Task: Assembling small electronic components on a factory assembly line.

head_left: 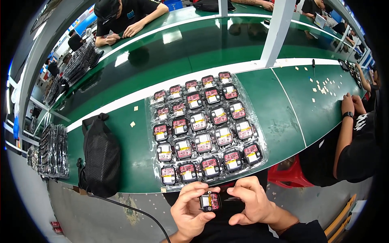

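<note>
In my left hand I hold a small black square device casing by its edges, just off the table's front edge. Its open face shows a red circuit board, a white block and yellow tape. Beside it my right hand hangs with fingers curved and apart, holding nothing that I can see. Beyond both hands lies a clear plastic tray filled with rows of similar black casings, their red boards and white blocks facing up.
A black mesh bag stands left of the tray, near stacked plastic trays. A grey post rises behind the table. A co-worker sits at right by scattered paper bits and a screwdriver. Another person works across the belt.
</note>
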`<state>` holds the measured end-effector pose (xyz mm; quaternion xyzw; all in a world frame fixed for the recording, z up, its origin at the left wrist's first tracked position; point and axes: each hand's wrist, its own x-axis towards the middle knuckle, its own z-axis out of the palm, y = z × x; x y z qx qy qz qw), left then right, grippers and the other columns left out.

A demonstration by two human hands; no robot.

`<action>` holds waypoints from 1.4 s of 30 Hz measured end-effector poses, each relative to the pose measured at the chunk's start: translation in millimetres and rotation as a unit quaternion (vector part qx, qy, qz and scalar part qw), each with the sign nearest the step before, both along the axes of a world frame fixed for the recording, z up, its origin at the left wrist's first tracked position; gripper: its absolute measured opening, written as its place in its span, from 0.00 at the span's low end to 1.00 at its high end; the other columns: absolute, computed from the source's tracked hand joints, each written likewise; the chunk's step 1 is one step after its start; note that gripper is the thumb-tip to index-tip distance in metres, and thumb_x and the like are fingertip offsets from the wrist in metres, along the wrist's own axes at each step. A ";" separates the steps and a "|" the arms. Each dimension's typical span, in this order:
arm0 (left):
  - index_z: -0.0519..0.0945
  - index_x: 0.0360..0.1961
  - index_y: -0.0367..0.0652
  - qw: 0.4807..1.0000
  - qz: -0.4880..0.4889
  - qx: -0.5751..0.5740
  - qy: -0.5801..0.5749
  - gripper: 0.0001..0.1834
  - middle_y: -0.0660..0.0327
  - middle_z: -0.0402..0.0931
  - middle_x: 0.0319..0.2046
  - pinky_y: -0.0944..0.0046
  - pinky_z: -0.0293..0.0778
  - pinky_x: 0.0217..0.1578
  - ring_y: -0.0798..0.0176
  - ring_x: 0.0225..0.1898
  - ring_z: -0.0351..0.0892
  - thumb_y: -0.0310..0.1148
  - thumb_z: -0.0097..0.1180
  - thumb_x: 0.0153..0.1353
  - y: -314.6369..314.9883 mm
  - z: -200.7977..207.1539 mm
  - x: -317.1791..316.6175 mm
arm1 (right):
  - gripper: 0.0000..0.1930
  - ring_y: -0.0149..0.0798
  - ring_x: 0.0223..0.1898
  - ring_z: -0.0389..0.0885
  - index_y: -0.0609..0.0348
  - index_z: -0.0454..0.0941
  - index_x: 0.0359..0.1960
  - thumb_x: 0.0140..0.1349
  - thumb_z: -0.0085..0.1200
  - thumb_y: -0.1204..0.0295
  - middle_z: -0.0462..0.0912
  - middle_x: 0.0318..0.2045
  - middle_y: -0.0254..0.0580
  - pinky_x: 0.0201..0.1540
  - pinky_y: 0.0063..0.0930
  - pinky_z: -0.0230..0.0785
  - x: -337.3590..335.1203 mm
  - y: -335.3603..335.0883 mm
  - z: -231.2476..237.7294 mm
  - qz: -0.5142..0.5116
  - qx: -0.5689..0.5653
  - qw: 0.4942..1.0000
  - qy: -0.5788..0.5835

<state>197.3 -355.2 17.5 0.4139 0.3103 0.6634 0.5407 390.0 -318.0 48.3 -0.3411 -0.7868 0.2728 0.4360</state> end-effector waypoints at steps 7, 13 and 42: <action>0.75 0.59 0.31 1.000 -0.009 -0.007 -0.007 0.33 0.47 0.72 0.56 0.42 0.78 0.62 0.43 0.58 0.80 0.30 0.77 0.56 2.5 7.9 0.4 | 0.20 0.36 0.26 0.81 0.59 0.83 0.49 0.53 0.73 0.75 0.79 0.37 0.39 0.25 0.27 0.76 -6.8 0.3 -16.7 -0.077 0.084 0.993 -0.040; 0.74 0.59 0.30 1.000 -0.006 -0.011 -0.005 0.33 0.46 0.72 0.56 0.43 0.77 0.62 0.42 0.58 0.80 0.29 0.77 0.56 2.6 7.8 1.8 | 0.16 0.32 0.22 0.80 0.62 0.86 0.42 0.51 0.74 0.76 0.85 0.32 0.37 0.23 0.24 0.72 -7.8 4.1 -13.7 -0.100 0.149 0.981 -0.072; 0.74 0.61 0.29 0.999 -0.034 -0.024 0.007 0.32 0.45 0.67 0.62 0.47 0.79 0.62 0.40 0.61 0.78 0.23 0.74 0.57 -0.2 3.9 -1.2 | 0.12 0.35 0.23 0.83 0.61 0.84 0.38 0.52 0.72 0.77 0.88 0.31 0.38 0.26 0.26 0.72 -3.8 7.1 -19.5 -0.057 0.067 0.996 -0.033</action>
